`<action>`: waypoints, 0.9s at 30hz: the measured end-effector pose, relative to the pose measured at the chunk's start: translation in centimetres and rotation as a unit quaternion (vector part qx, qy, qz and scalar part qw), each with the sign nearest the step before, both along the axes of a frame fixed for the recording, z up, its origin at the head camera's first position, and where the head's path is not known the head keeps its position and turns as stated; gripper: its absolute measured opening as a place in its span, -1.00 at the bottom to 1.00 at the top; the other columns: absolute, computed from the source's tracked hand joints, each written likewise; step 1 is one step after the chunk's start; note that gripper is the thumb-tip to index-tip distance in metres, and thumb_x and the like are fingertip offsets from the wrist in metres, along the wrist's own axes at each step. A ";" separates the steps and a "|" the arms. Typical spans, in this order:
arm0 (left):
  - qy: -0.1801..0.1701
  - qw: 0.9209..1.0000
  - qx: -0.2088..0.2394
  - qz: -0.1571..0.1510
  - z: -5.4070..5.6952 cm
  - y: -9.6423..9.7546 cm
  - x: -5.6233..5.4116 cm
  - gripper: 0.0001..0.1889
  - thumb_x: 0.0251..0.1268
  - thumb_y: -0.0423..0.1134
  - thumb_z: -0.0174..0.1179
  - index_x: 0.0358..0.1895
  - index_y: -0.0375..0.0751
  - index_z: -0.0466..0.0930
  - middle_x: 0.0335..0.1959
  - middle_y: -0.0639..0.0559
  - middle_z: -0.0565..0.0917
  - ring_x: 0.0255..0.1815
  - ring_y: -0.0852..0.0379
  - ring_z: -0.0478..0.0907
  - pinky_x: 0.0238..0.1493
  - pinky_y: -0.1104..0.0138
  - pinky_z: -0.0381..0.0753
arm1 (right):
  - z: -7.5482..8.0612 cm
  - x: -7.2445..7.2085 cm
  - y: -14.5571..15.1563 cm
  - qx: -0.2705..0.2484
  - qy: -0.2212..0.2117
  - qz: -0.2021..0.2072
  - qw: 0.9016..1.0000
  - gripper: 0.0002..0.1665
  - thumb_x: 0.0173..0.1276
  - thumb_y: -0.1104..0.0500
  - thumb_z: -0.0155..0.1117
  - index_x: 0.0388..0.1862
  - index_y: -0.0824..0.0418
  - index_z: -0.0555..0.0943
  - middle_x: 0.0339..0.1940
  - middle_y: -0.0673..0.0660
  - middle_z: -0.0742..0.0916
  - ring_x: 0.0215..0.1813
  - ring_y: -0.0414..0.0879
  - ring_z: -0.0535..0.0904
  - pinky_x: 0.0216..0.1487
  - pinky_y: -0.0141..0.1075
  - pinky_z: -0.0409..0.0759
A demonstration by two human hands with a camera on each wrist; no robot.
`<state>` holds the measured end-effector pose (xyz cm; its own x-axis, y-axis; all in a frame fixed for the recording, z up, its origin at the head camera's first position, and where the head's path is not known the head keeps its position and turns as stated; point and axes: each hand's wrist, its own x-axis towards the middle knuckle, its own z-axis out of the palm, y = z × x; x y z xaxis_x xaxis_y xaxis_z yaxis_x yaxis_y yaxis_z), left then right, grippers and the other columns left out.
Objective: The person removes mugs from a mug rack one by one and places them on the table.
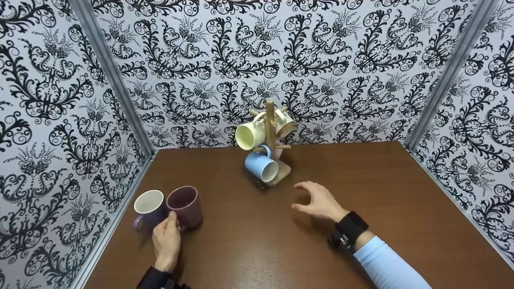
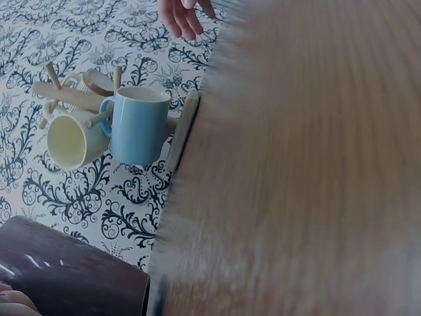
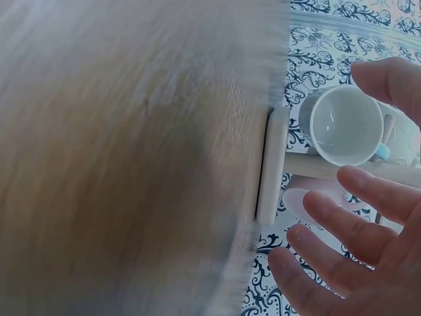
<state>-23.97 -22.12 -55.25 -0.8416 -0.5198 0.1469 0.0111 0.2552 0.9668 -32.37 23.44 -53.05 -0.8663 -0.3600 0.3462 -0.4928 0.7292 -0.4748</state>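
The left hand [image 1: 167, 239] is pinching the maroon mug [image 1: 189, 210] at its near left side, the thumb lying near the rim and the fingers bending in below; whether they are going through a handle, I cannot tell. The maroon mug is sitting just ahead of these fingertips, its mouth facing up, and a purple mug [image 1: 157, 216] with a white inside is standing just to its left, its looped handle pointing toward the person. The right hand [image 1: 321, 200] is hovering over the table with thumb and fingers spread wide apart, holding nothing, near the wooden mug tree [image 1: 270, 120] and well apart from the maroon mug. In the left wrist view the maroon mug's straight, smooth wall is catching glossy highlights. The mug tree is rising as a round pale post from a flat, round-cornered base, and on its pegs a blue mug [image 1: 255, 162], a pale yellow mug [image 1: 257, 130] and an off-white mug [image 1: 283, 125] are hanging tilted. A pink mug [image 3: 322, 194] is showing low behind the post. Brown wood grain is running across the table [image 1: 257, 249], and black scrollwork is covering the white walls [image 1: 257, 60].
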 end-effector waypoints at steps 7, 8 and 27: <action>-0.002 1.000 0.003 -0.001 -0.1 0.0 0.0 -0.39 0.80 -0.06 0.06 -0.65 -0.12 0.46 -0.64 0.26 0.45 -0.52 0.25 0.41 -0.31 0.35 0.34 | 0.0 0.0 -0.1 -0.002 0.001 0.001 1.000 -0.24 0.28 -0.08 0.67 0.36 0.26 0.71 0.29 0.26 0.83 0.34 0.28 0.76 0.41 0.25 0.67; -0.003 1.000 0.006 -0.003 -0.1 0.0 0.0 -0.40 0.80 -0.06 0.06 -0.64 -0.14 0.48 -0.63 0.26 0.46 -0.51 0.26 0.43 -0.30 0.36 0.36 | 0.0 0.0 -0.1 -0.002 0.000 0.001 1.000 -0.24 0.27 -0.08 0.67 0.36 0.25 0.71 0.29 0.26 0.83 0.34 0.28 0.76 0.41 0.25 0.67; -0.077 0.986 0.063 -0.132 1.2 -1.1 0.9 -0.46 0.87 -0.11 -0.10 -0.49 -0.17 0.51 -0.61 0.19 0.47 -0.67 0.30 0.31 -0.59 0.43 0.36 | -0.3 0.1 -0.1 -0.012 -0.004 0.009 1.000 -0.24 0.27 -0.12 0.68 0.35 0.21 0.71 0.27 0.24 0.84 0.33 0.26 0.77 0.39 0.24 0.67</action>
